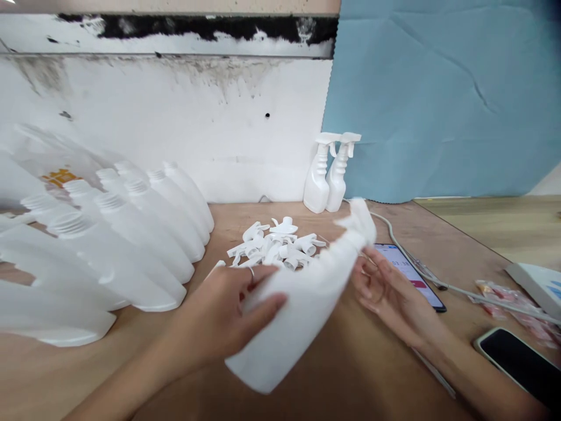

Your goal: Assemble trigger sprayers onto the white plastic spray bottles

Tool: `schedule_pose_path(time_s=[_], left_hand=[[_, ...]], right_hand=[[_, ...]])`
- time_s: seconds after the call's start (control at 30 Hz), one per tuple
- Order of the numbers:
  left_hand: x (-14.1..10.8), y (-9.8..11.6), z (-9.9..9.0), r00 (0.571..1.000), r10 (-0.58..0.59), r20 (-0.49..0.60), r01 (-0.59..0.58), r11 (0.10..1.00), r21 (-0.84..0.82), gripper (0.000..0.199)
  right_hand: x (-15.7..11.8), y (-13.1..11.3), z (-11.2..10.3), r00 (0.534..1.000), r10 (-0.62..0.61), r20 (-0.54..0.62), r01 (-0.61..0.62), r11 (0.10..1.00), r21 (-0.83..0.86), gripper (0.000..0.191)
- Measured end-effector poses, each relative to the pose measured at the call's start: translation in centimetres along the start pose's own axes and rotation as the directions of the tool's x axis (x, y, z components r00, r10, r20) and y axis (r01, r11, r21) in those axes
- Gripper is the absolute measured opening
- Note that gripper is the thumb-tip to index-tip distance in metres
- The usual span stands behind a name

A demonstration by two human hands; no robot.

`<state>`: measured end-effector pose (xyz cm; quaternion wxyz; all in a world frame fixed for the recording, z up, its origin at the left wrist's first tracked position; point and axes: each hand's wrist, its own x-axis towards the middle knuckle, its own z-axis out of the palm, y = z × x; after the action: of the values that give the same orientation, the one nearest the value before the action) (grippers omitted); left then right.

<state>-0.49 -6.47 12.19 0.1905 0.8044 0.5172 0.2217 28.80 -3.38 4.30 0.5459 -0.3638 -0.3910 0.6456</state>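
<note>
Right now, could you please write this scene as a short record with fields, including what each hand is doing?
held item: white spray bottle, tilted, trigger head on top
left hand: grips the bottle's body
right hand: at the bottle's neck; contact unclear
middle of table: pile of loose trigger heads, white
left side: group of white bottles, several with bare threaded necks
back: two upright bottles, trigger heads on
right side: lit phone, dark-screen phone

Left hand [239,310] grips; right hand [382,283] seems half-curled.
</note>
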Motion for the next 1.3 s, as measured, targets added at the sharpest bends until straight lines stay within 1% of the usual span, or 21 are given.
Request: schedule_pose_path(time_s=[0.03,0.07,0.1,0.13,0.17,0.23,0.27,0.33,0.4,0.5,0.6,0.7,0.9,1.03,1.3], left_hand=[[1.0,-0.1,-0.3,0.995,-0.065,-0.081,0.058,0.995,-0.075,0.034],[2.3,-0.2,-0.4,0.976,-0.135,-0.171,0.107,0.98,-0.166,0.037],[3.9,-0.5,-0.5,0.933,-0.213,-0.289,0.136,0.955,-0.264,0.04],[5.7,-1.0,-0.3,0.884,-0.265,-0.384,0.13,0.93,-0.343,0.042],[7.8,-1.6,0.0,0.869,-0.288,-0.402,0.131,0.918,-0.375,0.043],[12.2,-2.9,0.9,0.829,-0.341,-0.443,0.183,0.914,-0.361,0.043],[14.5,-3.5,1.6,0.821,-0.354,-0.448,0.204,0.915,-0.349,0.044],[18.7,-4.5,3.0,0.812,-0.373,-0.449,0.242,0.915,-0.322,0.045],[22.1,-5.0,4.5,0.815,-0.38,-0.437,0.268,0.916,-0.297,0.045],[25.5,-4.8,6.5,0.821,-0.383,-0.423,0.298,0.92,-0.254,0.043],[27.5,-4.1,8.2,0.829,-0.383,-0.409,0.316,0.922,-0.223,0.041],[28.8,-3.6,9.6,0.839,-0.372,-0.396,0.313,0.927,-0.207,0.042],[29.8,-2.9,11.6,0.862,-0.324,-0.391,0.257,0.942,-0.213,0.041],[30.1,-2.8,12.1,0.869,-0.317,-0.38,0.241,0.941,-0.236,0.041],[31.5,-2.6,12.2,0.86,-0.388,-0.331,0.304,0.911,-0.279,0.043]], right_hand=[[0.1,0.1,-0.1,1.0,0.001,0.018,-0.001,1.0,-0.001,0.044],[0.3,0.4,-0.2,0.999,0.009,0.033,-0.009,1.0,-0.014,0.045],[0.4,0.8,-0.3,0.999,0.021,0.042,-0.019,0.999,-0.036,0.044],[0.5,1.3,-0.3,0.998,0.03,0.047,-0.027,0.998,-0.065,0.041],[0.6,1.9,-0.4,0.998,0.035,0.051,-0.03,0.995,-0.1,0.038],[0.8,3.0,-0.5,0.997,0.046,0.06,-0.034,0.981,-0.193,0.034],[0.9,3.4,-0.6,0.996,0.05,0.07,-0.031,0.968,-0.249,0.035],[1.1,3.9,-0.7,0.993,0.057,0.1,-0.018,0.935,-0.355,0.038],[1.2,4.0,-0.7,0.99,0.066,0.122,-0.007,0.903,-0.429,0.041],[1.2,3.9,-0.5,0.99,0.074,0.124,-0.006,0.881,-0.473,0.045],[1.3,4.0,-0.4,0.991,0.071,0.115,-0.007,0.875,-0.484,0.046],[1.4,4.2,-0.5,0.99,0.076,0.121,-0.007,0.87,-0.493,0.048],[1.5,4.7,-0.8,0.989,0.075,0.127,-0.003,0.871,-0.491,0.045],[1.5,4.8,-0.7,0.989,0.08,0.123,-0.01,0.872,-0.49,0.044],[1.6,4.8,-0.7,0.988,0.089,0.128,-0.013,0.865,-0.501,0.04]])
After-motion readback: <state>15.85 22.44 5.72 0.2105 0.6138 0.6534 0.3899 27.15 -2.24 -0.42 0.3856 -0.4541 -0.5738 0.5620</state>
